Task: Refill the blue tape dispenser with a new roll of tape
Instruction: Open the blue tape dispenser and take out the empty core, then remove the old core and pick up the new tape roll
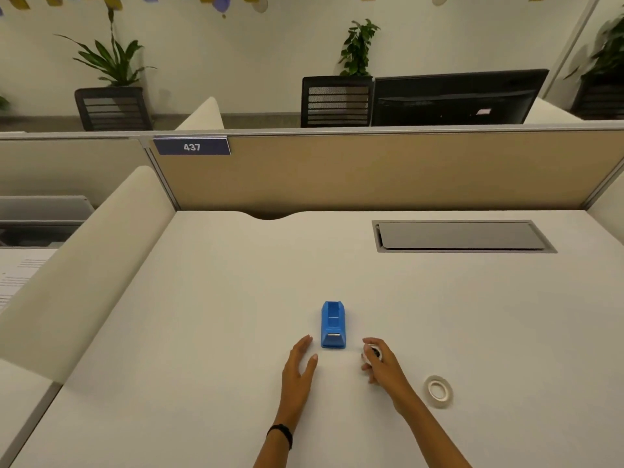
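Dispenser: blue tape dispenser (333, 325) stood on white desk (236, 298), cutter end toward the person.
Left hand (299, 369): flat, fingers spread, empty, just left of dispenser, not touching.
Right hand (380, 364): fingers curled around small roll (373, 352), just right of dispenser.
Spare tape roll (438, 390): flat, farther right of dispenser, untouched.

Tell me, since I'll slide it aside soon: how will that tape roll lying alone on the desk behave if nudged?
The tape roll lies flat on its side on the smooth desk, so it would probably slide, not roll. It looks thin and hollow, so likely light and easily flicked. Tipped onto its edge, its round shape could roll away.
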